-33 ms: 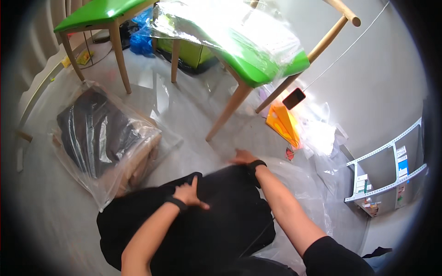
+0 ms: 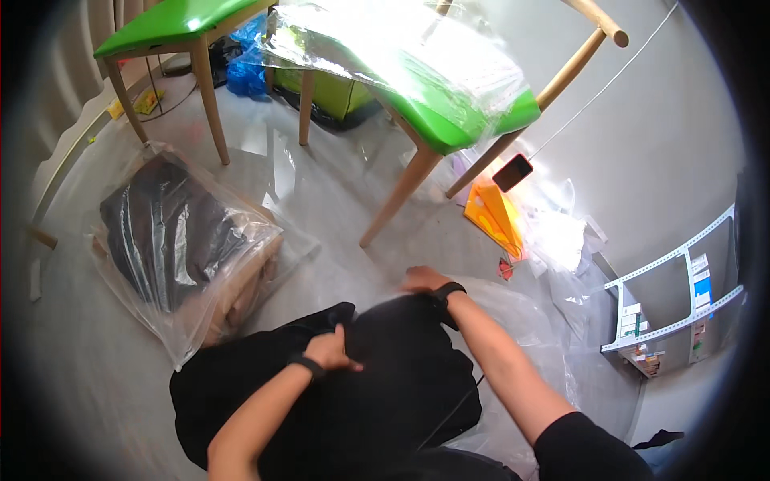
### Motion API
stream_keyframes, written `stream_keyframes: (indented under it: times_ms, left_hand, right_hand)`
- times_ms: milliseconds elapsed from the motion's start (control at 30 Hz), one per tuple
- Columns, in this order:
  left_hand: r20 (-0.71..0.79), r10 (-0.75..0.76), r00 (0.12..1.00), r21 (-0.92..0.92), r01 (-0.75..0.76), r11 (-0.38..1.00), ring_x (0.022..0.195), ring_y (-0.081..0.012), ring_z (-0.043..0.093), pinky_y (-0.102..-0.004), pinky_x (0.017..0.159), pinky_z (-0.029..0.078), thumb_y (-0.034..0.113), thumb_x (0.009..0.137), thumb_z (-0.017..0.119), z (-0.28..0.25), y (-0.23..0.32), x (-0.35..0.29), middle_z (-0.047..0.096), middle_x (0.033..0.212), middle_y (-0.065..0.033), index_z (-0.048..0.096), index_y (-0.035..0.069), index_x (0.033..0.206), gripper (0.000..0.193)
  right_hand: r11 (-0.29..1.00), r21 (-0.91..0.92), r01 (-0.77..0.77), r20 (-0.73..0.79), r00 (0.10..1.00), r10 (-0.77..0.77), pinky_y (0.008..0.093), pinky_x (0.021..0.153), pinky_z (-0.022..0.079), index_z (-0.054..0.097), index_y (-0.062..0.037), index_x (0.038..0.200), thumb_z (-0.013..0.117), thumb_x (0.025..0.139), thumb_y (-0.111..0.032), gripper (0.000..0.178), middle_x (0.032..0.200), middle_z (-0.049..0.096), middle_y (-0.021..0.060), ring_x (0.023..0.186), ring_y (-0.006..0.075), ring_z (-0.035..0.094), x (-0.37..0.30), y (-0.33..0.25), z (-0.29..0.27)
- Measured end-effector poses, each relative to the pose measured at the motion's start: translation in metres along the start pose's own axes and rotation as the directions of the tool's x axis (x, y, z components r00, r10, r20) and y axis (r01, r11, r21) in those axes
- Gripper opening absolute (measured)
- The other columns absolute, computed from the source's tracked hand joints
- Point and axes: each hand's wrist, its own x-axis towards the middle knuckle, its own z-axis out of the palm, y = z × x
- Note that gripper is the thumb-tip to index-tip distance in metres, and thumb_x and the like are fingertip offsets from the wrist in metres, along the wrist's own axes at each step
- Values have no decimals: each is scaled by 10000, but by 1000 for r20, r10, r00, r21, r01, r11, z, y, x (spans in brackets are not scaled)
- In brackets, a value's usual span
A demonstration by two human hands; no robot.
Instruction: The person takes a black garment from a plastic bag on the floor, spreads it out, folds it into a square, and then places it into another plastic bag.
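A large black garment (image 2: 377, 401) lies spread on the grey floor right below me. My left hand (image 2: 331, 349) pinches a fold near the garment's middle, fingers closed on the cloth. My right hand (image 2: 420, 280) grips the garment's far edge, where it meets a clear plastic bag (image 2: 525, 321) lying under and beside it on the right. Each wrist wears a black band.
At left, a clear bag of dark clothes (image 2: 172, 232) rests on a brown box. A green-seated wooden chair (image 2: 449, 120) covered with plastic film stands ahead, a green stool (image 2: 176, 20) at far left. An orange folder (image 2: 497, 215), a phone (image 2: 513, 171) and a white shelf (image 2: 678, 297) are to the right.
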Motion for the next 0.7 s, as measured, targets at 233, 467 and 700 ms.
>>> stream_keyframes:
  times_ms: [233,467,700]
  left_hand:
    - [-266,377,887,64,-374,925,746,-330,648,-406,671,507,191,691,686,-24,16,-134,658,776,-155,559,28,1029,396]
    - [-385,214,898,-47,-250,967,751,-312,641,-398,683,505,174,687,703,-55,16,-245,666,798,-159,578,6,1026,397]
    - [-518,-316,795,-283,190,940,756,-294,634,-390,694,502,156,684,719,-54,-15,-358,674,821,-164,597,-16,1022,399]
  right_hand:
    - [954,292,68,-218,976,-2,330,729,497,734,-3,853,682,793,-331,338,781,703,131,721,225,639,-91,46,-36]
    - [870,493,-9,-408,881,241,291,737,485,748,-11,882,690,764,-167,204,804,717,97,735,164,620,-173,93,-67]
    - [889,427,-165,-732,514,447,298,529,421,684,-21,616,744,741,-197,223,563,619,40,530,105,513,-281,247,-93]
